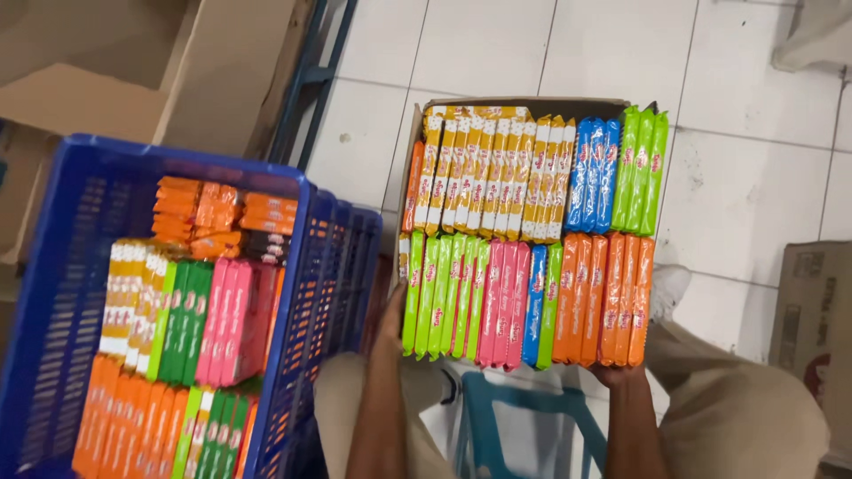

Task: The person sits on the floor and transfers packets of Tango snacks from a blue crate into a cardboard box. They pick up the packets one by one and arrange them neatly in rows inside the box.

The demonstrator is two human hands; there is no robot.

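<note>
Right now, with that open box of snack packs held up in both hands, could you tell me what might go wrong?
1. The cardboard box is open-topped and gripped only at its near edge by the left hand and right hand; if it tilts, the upright packs could slide out onto the tiled floor.
2. The blue crate sits close beside the left hand, so the box could knock against it.

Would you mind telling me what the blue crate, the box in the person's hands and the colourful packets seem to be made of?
Blue crate: looks like rigid moulded plastic, with lattice walls and a slight sheen.
Box: seemingly brown cardboard, matte, with thin raw edges.
Packets: probably glossy plastic or foil film, since highlights run along them.
Left hand and right hand support the box's near edge.
</note>
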